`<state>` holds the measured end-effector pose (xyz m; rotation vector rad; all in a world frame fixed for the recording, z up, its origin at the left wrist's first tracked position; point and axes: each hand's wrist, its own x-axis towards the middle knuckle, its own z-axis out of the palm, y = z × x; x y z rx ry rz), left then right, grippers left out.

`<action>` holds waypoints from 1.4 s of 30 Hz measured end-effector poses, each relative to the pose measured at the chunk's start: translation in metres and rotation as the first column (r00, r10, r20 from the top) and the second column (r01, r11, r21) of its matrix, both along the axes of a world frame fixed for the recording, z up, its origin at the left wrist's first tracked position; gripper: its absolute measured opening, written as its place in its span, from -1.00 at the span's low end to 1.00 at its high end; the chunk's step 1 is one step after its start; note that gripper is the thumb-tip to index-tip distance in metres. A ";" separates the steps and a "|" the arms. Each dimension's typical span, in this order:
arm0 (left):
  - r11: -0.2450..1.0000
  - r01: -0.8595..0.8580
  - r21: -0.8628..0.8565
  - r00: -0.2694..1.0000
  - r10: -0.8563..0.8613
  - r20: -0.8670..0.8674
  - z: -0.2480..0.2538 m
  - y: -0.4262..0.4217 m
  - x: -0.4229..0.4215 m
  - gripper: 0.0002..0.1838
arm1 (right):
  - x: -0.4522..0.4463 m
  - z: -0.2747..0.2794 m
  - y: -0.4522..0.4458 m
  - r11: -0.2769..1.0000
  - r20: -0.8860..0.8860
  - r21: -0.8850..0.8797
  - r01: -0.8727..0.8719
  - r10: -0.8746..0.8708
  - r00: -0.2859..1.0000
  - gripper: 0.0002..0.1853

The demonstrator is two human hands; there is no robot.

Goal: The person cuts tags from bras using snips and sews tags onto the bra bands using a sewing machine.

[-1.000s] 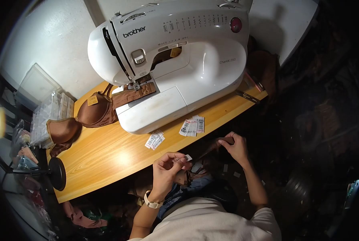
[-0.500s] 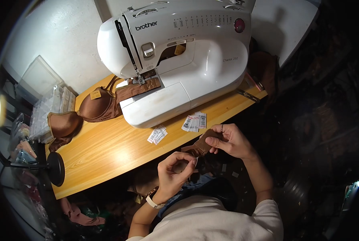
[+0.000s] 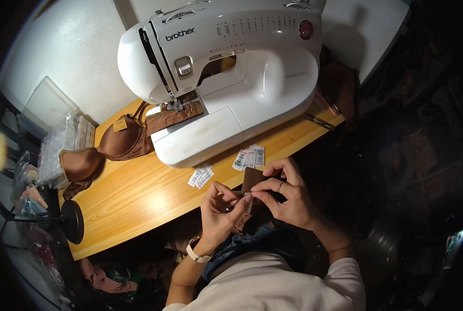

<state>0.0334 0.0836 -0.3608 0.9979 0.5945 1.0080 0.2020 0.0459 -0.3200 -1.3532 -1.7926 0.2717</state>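
Over my lap, in front of the table edge, a brown fabric strip [image 3: 254,178] is held up between both hands. My right hand [image 3: 287,196] pinches its right side with thumb and fingers. Thumb and forefinger of my left hand [image 3: 222,211] are closed at the strip's lower edge, by a small pale label [image 3: 248,201] partly hidden by the thumb. Beyond them stands a white sewing machine [image 3: 273,98]. A brown bra [image 3: 121,141] lies left of it, its band under the presser foot [image 3: 176,102].
Paper labels with barcodes lie in two groups on the wooden table [image 3: 138,197], a left pile [image 3: 200,175] and a right pile [image 3: 248,157]. A clear plastic case [image 3: 66,147] and a lamp's round black base [image 3: 72,222] are at the left.
My right hand has shifted its hold and turned the brown strip more upright, closer to my left hand. The left hand has risen slightly. The view has moved a little.
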 end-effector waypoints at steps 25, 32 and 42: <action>0.990 0.114 0.086 0.978 -0.097 -0.187 0.010 0.003 -0.010 -0.69 | 0.022 0.000 0.028 0.717 -0.596 -0.518 -0.466 0.088 0.798 -0.74; 0.987 0.149 0.053 0.983 -0.142 -0.120 0.017 0.003 -0.013 -0.65 | 0.022 0.024 0.041 0.548 -0.590 -0.535 -0.643 0.301 0.749 -0.76; 0.991 0.128 0.047 0.990 -0.125 -0.070 0.012 0.005 -0.014 -0.66 | 0.024 0.026 0.045 0.581 -0.525 -0.506 -0.637 0.378 0.763 -0.76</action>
